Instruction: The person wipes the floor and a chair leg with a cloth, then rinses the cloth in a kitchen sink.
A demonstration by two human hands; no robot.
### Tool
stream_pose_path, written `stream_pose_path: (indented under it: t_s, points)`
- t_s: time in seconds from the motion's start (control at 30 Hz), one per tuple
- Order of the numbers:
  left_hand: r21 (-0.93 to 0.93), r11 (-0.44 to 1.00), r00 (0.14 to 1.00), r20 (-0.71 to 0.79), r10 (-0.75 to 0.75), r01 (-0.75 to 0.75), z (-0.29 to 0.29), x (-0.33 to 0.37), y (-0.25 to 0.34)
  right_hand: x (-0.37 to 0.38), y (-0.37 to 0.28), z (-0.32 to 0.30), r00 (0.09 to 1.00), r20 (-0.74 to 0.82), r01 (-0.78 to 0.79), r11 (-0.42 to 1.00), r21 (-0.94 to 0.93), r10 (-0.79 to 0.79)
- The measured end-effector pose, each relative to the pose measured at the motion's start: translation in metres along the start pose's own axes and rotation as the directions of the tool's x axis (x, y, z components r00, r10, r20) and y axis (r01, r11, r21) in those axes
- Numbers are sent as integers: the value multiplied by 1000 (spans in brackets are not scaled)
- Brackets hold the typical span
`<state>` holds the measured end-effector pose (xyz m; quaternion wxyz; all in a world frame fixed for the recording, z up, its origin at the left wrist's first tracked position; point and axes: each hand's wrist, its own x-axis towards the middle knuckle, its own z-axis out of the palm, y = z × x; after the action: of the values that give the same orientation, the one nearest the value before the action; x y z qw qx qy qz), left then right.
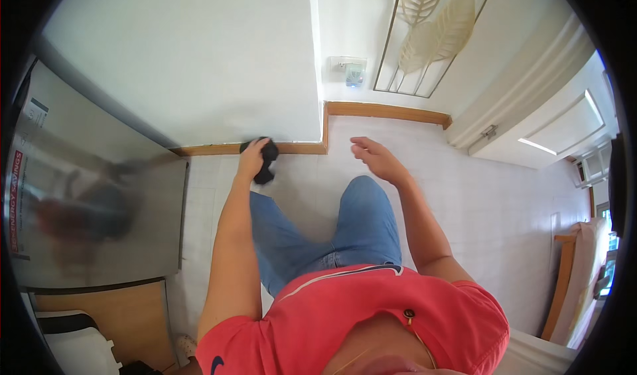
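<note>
My left hand (253, 159) is closed round a black dumbbell (269, 161) low beside the wall, close to the wooden skirting board (297, 148). The fingers cover part of its middle, and I cannot tell whether it touches the floor. My right hand (378, 159) hangs in the air over the floor to the right, holding nothing, with its fingers stretched out. Both arms reach forward past my knees.
On the left stands a shiny grey fridge (106, 189), with a wooden cabinet (113, 322) nearer me. A wall corner juts out ahead. A plug-in device (354, 75) and a leaf wall decoration (431, 37) are beyond it. A white door (557, 126) stands at the right.
</note>
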<state>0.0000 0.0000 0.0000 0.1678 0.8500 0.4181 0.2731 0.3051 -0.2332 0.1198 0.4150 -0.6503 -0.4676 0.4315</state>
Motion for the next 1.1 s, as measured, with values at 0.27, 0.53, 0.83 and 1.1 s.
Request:
stream_pose_path:
  t_s: [0.27,0.53,0.83,1.1]
  points:
    - [-370,883,880,-260,-397,289,-46,-79,-37,-28,53,42,952,305,88,938,-337,21]
    - [-12,792,792,50,-609,610,-77,-98,-61,-19,41,69,959,281,103,899,-425,23]
    - [-481,689,726,-144,-672,542,-93,-90,-37,-28,67,63,923,340,0,884,-467,179]
    - [-634,658,816,-71,-573,407,-121,-65,-1,-25,65,70,933,320,20,864,-503,165]
